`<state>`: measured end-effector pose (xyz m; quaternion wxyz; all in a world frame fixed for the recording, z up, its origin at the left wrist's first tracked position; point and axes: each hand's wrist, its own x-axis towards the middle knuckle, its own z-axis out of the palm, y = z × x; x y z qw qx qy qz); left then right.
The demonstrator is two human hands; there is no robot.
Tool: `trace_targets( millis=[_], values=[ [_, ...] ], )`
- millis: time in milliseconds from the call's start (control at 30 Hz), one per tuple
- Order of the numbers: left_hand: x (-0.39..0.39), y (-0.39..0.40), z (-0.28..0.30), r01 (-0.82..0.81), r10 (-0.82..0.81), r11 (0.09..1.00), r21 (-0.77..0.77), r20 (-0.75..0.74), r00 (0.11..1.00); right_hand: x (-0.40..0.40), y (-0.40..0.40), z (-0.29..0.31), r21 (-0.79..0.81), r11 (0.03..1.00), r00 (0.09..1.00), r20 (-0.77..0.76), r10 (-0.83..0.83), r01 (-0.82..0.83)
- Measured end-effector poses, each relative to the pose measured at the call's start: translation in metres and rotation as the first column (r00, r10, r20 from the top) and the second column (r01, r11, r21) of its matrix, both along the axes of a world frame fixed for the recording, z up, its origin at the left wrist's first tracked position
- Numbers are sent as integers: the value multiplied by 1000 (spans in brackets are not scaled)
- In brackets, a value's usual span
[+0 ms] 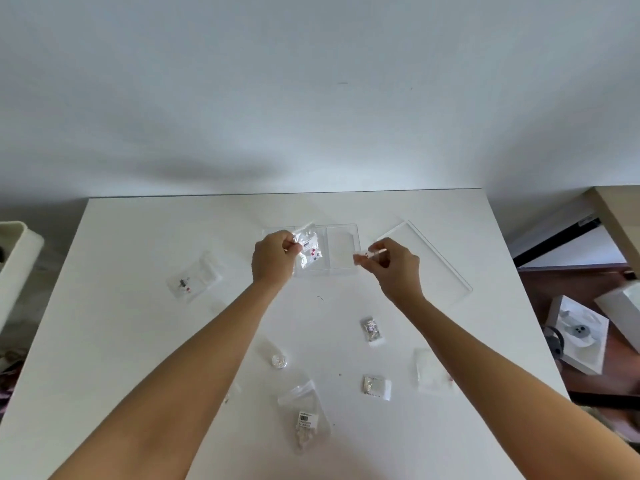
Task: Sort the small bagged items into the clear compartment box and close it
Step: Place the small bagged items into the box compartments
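Note:
The clear compartment box (pixel 341 228) lies open at the table's far middle, its loose clear lid (pixel 433 258) flat to the right. My left hand (pixel 272 259) pinches a small clear bag with red and dark bits (pixel 309 249) over the box's left compartment. My right hand (pixel 398 266) holds a tiny clear bag (pixel 367 255) at the box's right edge. Other bags lie loose on the table: one at left (pixel 194 277), a labelled one near the front (pixel 306 422), two silvery ones (pixel 371 329) (pixel 375 385), a whitish one (pixel 433 374).
The white table (pixel 138 341) ends at a wall behind. A small round clear item (pixel 278 360) lies between my forearms. A white bin (pixel 15 261) stands off the left edge. Boxes (pixel 578 341) sit on the floor at right, beside wooden furniture (pixel 620 216).

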<state>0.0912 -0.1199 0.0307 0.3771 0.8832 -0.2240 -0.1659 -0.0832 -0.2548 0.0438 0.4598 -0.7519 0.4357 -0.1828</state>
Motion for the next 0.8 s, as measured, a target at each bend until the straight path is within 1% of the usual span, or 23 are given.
trace_targets(
  millis=[100,200,300,367,467,567,733,800],
  values=[
    [6,-15,-3,1,-1,997,79,0,1000,11,-8,2,2,998,998,-11,56,-56],
    [12,-23,-8,77,-77,983,166,-9,997,21,-13,0,-85,991,993,-66,97,-102],
    [15,-28,-14,132,-135,965,225,0,991,30,-17,-4,-98,986,988,-90,124,-133],
    [16,-30,-16,151,-167,952,266,40,985,35,-17,-6,-70,987,988,-77,136,-142],
    [15,-35,-18,161,-228,916,368,148,962,44,-17,-7,-11,987,986,-62,156,-157],
    [13,-39,-20,139,-275,876,462,242,930,53,-16,-8,-2,983,981,-61,185,-186],
    [6,-35,-23,144,-339,850,507,316,886,68,-10,-12,0,979,977,-60,206,-206],
    [5,-30,-23,167,-357,855,491,324,876,73,-8,-16,-6,977,975,-70,211,-212]
  ],
)
